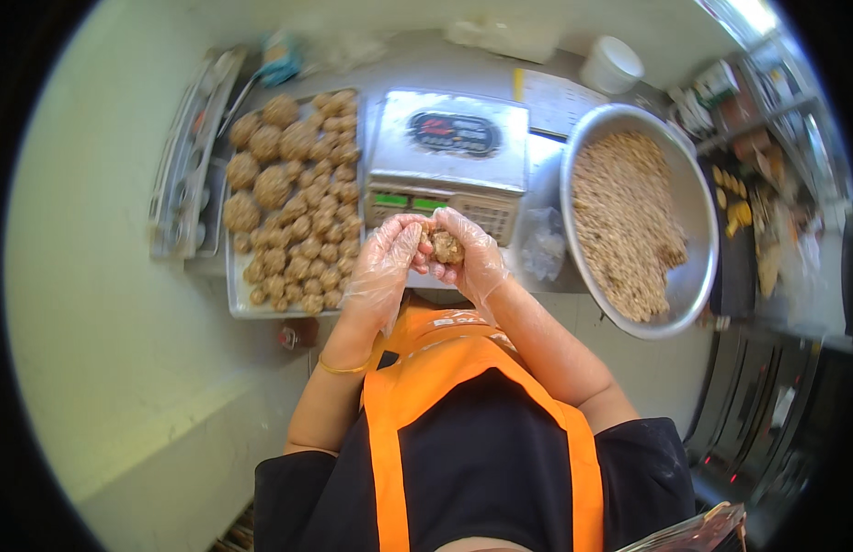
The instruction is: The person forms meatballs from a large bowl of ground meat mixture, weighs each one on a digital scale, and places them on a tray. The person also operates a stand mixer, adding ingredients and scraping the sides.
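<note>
Both my hands wear clear plastic gloves and meet before my chest, at the near edge of a digital scale (448, 148). My right hand (471, 248) is curled around a lump of brown, grainy filling (445, 247). The fingertips of my left hand (393, 250) touch it, with a smaller piece between them. To the left, a metal tray (236, 303) holds large and small balls of a similar mixture (273, 186). At the right stands a big steel bowl (705, 276) with loose brown mixture (623, 221) in it.
A crumpled clear plastic bag (543, 245) lies between scale and bowl. Behind are a white tub (611, 65), a sheet of paper (561, 100) and a blue cloth or bag (280, 61). A metal rack (192, 159) stands against the left wall; shelves (778, 117) are at the right.
</note>
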`<action>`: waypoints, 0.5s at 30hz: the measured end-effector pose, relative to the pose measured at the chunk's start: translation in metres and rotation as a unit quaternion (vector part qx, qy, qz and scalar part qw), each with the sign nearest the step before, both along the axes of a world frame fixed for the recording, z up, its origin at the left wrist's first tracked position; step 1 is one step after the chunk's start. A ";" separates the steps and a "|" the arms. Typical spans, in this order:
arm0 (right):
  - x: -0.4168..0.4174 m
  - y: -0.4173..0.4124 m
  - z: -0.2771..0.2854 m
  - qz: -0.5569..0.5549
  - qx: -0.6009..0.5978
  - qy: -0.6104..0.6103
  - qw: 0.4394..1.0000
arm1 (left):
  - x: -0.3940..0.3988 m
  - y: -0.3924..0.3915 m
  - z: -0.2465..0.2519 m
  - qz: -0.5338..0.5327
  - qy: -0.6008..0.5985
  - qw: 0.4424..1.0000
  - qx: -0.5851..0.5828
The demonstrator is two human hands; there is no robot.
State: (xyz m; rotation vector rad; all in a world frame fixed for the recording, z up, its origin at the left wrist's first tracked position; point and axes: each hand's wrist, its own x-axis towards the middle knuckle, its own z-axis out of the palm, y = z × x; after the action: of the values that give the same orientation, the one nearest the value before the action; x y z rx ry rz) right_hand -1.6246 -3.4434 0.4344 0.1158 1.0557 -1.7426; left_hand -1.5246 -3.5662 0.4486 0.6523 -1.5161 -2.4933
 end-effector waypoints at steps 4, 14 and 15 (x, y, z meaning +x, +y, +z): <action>-0.026 0.063 0.016 -0.150 0.003 0.036 0.988 | -0.062 0.057 0.013 -0.115 0.038 0.980 -0.160; -0.085 0.220 0.016 -0.458 0.044 0.078 0.885 | -0.195 0.222 0.012 -0.192 0.333 0.722 -0.576; -0.088 0.232 0.011 -0.467 0.044 0.070 0.880 | -0.204 0.232 0.003 -0.192 0.346 0.712 -0.580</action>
State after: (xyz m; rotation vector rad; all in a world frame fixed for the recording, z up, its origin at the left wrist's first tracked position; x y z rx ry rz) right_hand -1.7131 -3.2117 0.4451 0.6564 1.2918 -2.5884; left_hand -1.7284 -3.3339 0.4517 -0.7653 -2.4039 -1.0896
